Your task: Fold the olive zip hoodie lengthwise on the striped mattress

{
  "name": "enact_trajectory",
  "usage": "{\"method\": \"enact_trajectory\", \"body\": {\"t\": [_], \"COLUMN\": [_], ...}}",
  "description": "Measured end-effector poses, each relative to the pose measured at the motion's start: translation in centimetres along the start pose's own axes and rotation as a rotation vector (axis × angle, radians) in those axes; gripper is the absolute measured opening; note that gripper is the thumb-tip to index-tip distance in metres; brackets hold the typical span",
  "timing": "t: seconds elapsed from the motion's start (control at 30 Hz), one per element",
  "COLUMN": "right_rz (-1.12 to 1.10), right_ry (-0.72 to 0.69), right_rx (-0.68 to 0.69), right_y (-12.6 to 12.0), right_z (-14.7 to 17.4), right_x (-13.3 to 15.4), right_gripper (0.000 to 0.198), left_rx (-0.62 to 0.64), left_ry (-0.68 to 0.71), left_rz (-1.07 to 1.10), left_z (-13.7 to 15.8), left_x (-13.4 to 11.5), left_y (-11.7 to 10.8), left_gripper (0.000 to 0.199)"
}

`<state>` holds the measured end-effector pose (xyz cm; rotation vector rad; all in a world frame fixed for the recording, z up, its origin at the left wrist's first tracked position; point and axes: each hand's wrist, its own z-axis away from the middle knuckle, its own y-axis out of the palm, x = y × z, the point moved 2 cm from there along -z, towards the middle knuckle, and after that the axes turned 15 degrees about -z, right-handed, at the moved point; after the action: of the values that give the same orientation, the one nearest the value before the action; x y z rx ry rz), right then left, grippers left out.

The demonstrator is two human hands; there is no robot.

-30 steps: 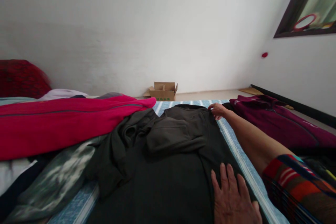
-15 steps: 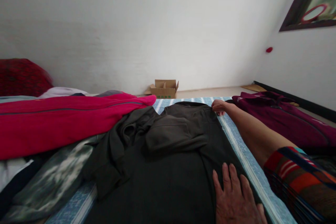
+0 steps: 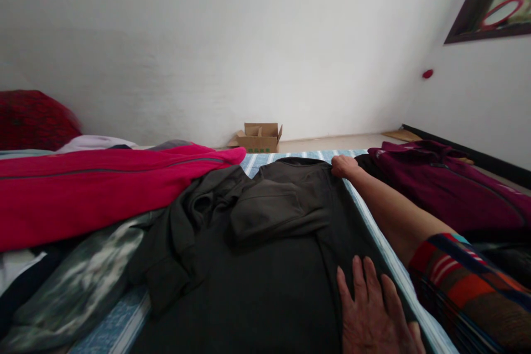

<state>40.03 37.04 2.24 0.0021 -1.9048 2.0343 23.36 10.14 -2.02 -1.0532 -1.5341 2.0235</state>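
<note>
A dark grey long-sleeved top (image 3: 265,282) is spread over a blue-and-white striped sheet, one sleeve bunched at its left side. Across its upper part lies a folded section (image 3: 269,204). At the top's far right corner, my right hand (image 3: 344,166) is closed on the fabric edge, its arm stretched out in a striped sleeve. Nearer to me, my left hand (image 3: 373,310) rests palm down on the right side of the same top, fingers spread.
On the left are a bright pink garment (image 3: 103,191) and a camouflage-like patterned cloth (image 3: 91,276). A maroon garment (image 3: 448,188) lies to the right. Beyond the striped sheet (image 3: 112,323) an open cardboard box (image 3: 259,138) stands by the white wall (image 3: 249,50).
My right hand has shifted slightly left with the fabric edge in its grip. My left hand stays flat on the top in nearly the same place.
</note>
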Motion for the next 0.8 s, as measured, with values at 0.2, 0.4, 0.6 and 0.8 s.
{"method": "enact_trajectory", "body": {"t": [0.2, 0.4, 0.6, 0.8], "right_rz": [-0.031, -0.067, -0.119, -0.162], "right_ry": [0.031, -0.139, -0.339, -0.369], "right_rx": [-0.141, -0.211, -0.120, -0.148], "right_y": [-0.5, 0.3, 3.8, 3.7], "right_z": [1.3, 6.0, 8.0, 7.9], "right_x": [-0.3, -0.1, 0.3, 0.0], "right_gripper": [0.028, 0.031, 0.032, 0.036], "left_rx": [-0.023, 0.014, -0.072, -0.104], "left_ry": [-0.081, -0.124, -0.173, -0.222], "left_rz": [-0.026, 0.006, -0.019, -0.049], "left_z": [-0.4, -0.4, -0.1, -0.1], "left_x": [-0.1, -0.4, 0.0, 0.0], "left_y": [0.6, -0.5, -0.2, -0.4], "left_gripper": [0.066, 0.066, 0.066, 0.064]}}
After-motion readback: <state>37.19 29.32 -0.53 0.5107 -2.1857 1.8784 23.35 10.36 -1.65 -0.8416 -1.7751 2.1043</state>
